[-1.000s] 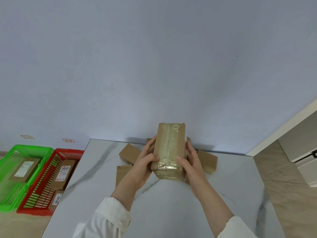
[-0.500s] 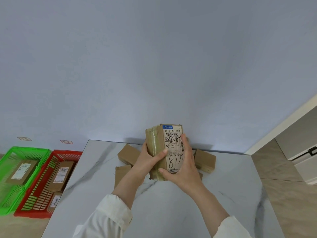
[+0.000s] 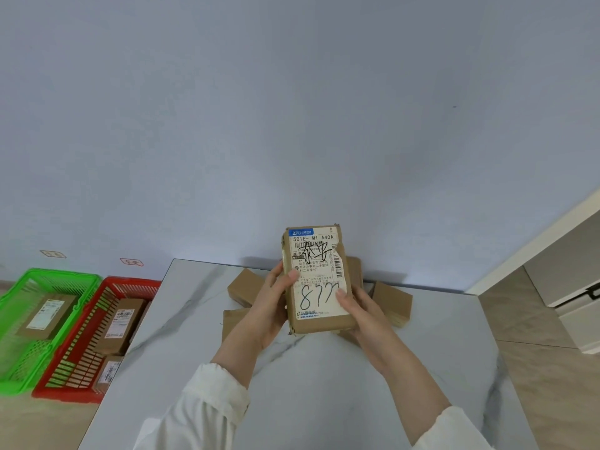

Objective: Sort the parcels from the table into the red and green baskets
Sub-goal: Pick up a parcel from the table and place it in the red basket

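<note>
Held parcel: you are holding a brown taped parcel [image 3: 316,280] upright above the counter, label side facing you. The white label is showing "501E- M1 A40A", handwritten characters and a marker number reading like "877".
Left hand: your left hand [image 3: 269,306] is gripping the parcel's left edge, thumb lying across the label's left margin, fingers wrapping behind.
Right hand: your right hand [image 3: 363,310] is gripping the lower right edge, thumb pressing on the label beside the marker number, palm cupping the corner.
Counter: the white marble-look counter [image 3: 324,384] is running up against the pale wall.
Loose parcels: one box [image 3: 245,287] is lying just left of your left hand, a second box [image 3: 393,302] just right of your right hand, a third box [image 3: 231,319] is peeking out under your left wrist, and a fourth box [image 3: 355,271] is showing behind the held parcel.
Red basket: the red basket [image 3: 130,282] is sitting on the floor just beside the counter's left edge, holding two labelled packets [image 3: 120,323].
Green basket: the green basket [image 3: 58,274] is sitting against the red one's left side, holding one labelled packet [image 3: 45,315].
Wall tags: two small tags [image 3: 131,262] are sticking to the wall above the baskets; the writing is too small to read.
</note>
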